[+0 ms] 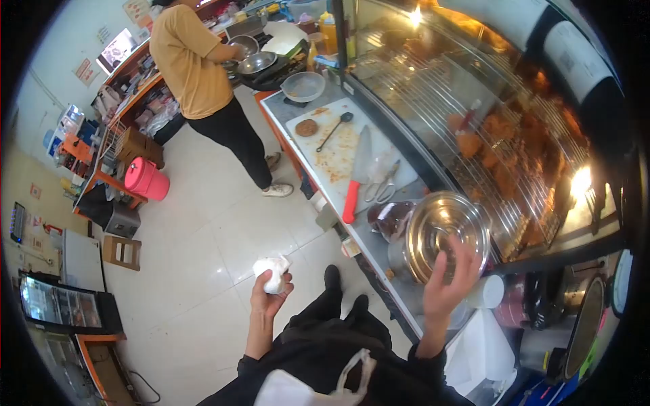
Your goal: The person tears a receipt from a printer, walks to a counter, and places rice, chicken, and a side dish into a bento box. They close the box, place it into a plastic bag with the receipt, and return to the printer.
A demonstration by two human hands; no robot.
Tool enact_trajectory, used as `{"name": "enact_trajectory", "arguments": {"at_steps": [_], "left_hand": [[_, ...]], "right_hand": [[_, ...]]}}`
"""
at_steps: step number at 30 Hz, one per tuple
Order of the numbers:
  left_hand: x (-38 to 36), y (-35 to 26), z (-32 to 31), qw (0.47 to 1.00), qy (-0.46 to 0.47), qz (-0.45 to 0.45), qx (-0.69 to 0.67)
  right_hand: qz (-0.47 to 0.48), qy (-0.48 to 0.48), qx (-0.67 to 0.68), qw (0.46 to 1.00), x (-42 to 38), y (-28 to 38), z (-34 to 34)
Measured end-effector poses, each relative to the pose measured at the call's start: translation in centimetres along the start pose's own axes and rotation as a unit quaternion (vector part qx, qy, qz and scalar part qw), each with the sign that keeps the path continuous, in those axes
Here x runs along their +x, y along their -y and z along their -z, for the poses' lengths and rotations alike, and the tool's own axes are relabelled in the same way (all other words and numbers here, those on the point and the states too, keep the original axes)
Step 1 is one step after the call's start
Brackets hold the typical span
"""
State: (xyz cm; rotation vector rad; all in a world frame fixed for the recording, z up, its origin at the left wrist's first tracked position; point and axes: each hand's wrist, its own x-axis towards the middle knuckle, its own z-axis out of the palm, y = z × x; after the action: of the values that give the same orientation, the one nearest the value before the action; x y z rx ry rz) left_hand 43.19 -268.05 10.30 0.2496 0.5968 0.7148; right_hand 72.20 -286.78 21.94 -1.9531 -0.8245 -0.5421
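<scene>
At the bottom centre of the frame, a white plastic piece point(286, 390) is showing. Near the middle, my left hand point(266, 302) is gripping a crumpled white bundle point(272, 269). Right of centre, my right hand point(449, 284) is spreading loosely over a round steel lid point(431, 223), contact unclear.

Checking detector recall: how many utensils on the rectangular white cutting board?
3: a red-handled steel knife, its handle overhanging; a long black spoon left of it in view; grey metal scissors right of it, nearest the right hand. Others could be hidden.
</scene>
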Motion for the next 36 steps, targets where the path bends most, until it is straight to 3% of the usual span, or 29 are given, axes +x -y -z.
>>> {"name": "enact_trajectory", "arguments": {"at_steps": [3,8,12,14,16,19,20,21,25,30,36], "left_hand": [[1.8,-0.8,-0.1,1.000,0.007,0.002,-0.003],[5.4,-5.0,0.5,0.999,0.011,-0.020,0.047],[6.4,-13.0,2.0,0.981,0.010,-0.113,0.155],[5.9,-18.9,2.4,0.962,-0.022,-0.166,0.216],[6.4,-25.2,4.3,0.944,0.019,-0.209,0.254],[9.3,-33.2,8.2,0.917,0.041,-0.242,0.314],[10.9,-35.7,8.7,0.905,0.045,-0.256,0.336],[12.5,-38.3,9.0,0.893,0.047,-0.269,0.358],[20.5,-46.3,9.7,0.949,0.114,-0.212,0.204],[30.1,-58.3,10.8,0.954,0.194,-0.167,0.153],[37.8,-76.0,14.9,0.962,0.087,-0.191,0.176]], "right_hand": [[-0.015,0.117,0.160,0.980,-1.8,4.5,-2.8],[-0.027,0.394,0.293,0.871,-5.2,11.3,-13.5],[0.040,0.476,0.351,0.806,-8.8,19.6,-23.1],[-0.100,0.492,0.419,0.757,-10.3,25.2,-28.1],[-0.210,0.485,0.451,0.720,-12.1,29.5,-34.3],[-0.231,0.539,0.469,0.660,-10.4,34.8,-40.6],[-0.165,0.515,0.489,0.684,-10.2,36.0,-42.9],[-0.177,0.495,0.497,0.691,-9.9,37.5,-44.9],[-0.214,0.420,0.535,0.701,-7.5,43.0,-54.5],[-0.257,0.395,0.544,0.694,-3.9,49.0,-67.0],[-0.437,0.391,0.611,0.531,-3.1,61.1,-84.3]]}}
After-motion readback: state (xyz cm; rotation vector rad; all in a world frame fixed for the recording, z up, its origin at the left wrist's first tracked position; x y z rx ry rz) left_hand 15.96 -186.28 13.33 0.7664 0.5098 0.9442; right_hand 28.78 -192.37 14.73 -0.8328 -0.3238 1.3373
